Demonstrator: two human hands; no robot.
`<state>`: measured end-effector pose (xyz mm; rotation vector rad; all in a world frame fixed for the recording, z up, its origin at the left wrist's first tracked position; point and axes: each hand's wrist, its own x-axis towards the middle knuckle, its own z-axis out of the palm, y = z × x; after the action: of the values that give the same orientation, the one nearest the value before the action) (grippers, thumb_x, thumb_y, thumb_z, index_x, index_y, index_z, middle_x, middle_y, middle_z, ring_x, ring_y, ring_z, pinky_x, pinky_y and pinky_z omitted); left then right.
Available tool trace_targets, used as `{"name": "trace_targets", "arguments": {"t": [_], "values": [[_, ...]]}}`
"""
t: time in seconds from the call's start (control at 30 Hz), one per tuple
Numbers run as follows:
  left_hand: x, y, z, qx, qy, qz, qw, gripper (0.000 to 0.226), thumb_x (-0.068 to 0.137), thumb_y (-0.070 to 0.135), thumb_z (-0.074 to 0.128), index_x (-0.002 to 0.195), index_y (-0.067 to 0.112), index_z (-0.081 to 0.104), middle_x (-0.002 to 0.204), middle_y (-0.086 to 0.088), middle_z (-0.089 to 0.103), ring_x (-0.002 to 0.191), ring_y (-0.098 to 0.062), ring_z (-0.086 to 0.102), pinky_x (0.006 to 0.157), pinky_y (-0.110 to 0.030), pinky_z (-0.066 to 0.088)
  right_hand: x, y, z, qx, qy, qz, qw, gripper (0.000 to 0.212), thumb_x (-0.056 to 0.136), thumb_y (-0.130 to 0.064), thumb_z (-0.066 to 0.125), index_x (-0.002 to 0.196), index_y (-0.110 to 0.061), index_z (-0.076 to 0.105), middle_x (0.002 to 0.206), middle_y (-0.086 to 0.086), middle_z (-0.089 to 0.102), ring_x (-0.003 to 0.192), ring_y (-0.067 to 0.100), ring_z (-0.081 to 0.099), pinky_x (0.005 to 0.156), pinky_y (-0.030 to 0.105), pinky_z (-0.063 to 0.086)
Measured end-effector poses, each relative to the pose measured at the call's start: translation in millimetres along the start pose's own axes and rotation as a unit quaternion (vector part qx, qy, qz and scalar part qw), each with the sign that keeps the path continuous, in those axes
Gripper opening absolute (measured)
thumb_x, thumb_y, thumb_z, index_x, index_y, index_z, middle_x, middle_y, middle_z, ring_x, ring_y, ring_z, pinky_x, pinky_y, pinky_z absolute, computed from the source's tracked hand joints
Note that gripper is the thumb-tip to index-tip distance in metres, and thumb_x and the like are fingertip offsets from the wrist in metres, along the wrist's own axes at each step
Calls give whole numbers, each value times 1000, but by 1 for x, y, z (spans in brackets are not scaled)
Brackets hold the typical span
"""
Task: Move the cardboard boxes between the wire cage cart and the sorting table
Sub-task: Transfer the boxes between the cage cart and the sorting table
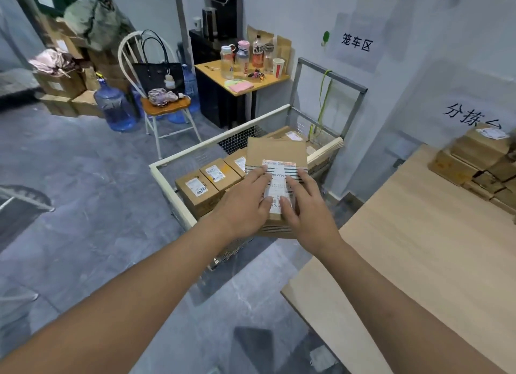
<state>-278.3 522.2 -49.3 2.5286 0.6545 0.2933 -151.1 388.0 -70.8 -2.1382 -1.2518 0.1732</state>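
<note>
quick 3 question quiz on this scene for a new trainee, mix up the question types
1. True or false: a stack of boxes stands at the far end of the sorting table.
2. The labelled box is: A) over the wire cage cart; B) on the sorting table; C) on the stack of boxes.
3. Fill in: the left hand and right hand lie with straight fingers on the labelled box's ____ face.
Key: 1 true; 2 A; 3 top.
</note>
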Motion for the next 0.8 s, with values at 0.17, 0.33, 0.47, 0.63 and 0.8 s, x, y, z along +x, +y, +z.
{"name": "trace_targets", "arguments": {"t": [0.17, 0.33, 0.47, 0.63, 0.8], "values": [[29, -74, -12, -7, -31, -26, 999, 63, 105, 32, 53, 161, 15, 31, 171, 8, 15, 154, -16, 26, 124, -39, 29, 51, -18, 52, 12, -34, 10, 999, 52, 106, -38, 52, 154, -18, 45, 170, -5, 15, 145, 19, 36, 111, 40, 41], [64, -136, -7, -8, -55, -61, 997, 63, 106, 35, 52, 162, 18, 30, 172, 9, 12, 153, -19, 29, 120, -40, 34, 109, -9, 102, 30, -78, 17, 996, 53, 106, -37, 54, 155, -20, 43, 170, -9, 11, 142, 20, 38, 111, 42, 43], [103, -190, 8, -4, -74, -99, 992, 64, 106, 36, 51, 162, 16, 29, 173, 6, 10, 153, -23, 29, 121, -43, 34, 168, 15, 150, 44, -127, 1, 991, 55, 106, -39, 52, 156, -20, 39, 171, -8, 9, 149, 18, 31, 110, 43, 45], [159, -257, 39, -11, -98, -158, 982, 64, 108, 36, 49, 163, 13, 26, 173, 2, 9, 156, -21, 21, 124, -42, 29, 248, 54, 212, 55, -208, -7, 977, 56, 107, -40, 50, 157, -19, 38, 171, -6, 8, 149, 21, 32, 110, 46, 45], [205, -314, 69, -36, -125, -220, 967, 65, 108, 37, 47, 163, 11, 23, 173, 0, 7, 156, -24, 22, 125, -41, 28, 311, 82, 268, 51, -269, -3, 962, 54, 107, -36, 51, 156, -17, 41, 171, -2, 13, 145, 21, 33, 112, 43, 38]]}}
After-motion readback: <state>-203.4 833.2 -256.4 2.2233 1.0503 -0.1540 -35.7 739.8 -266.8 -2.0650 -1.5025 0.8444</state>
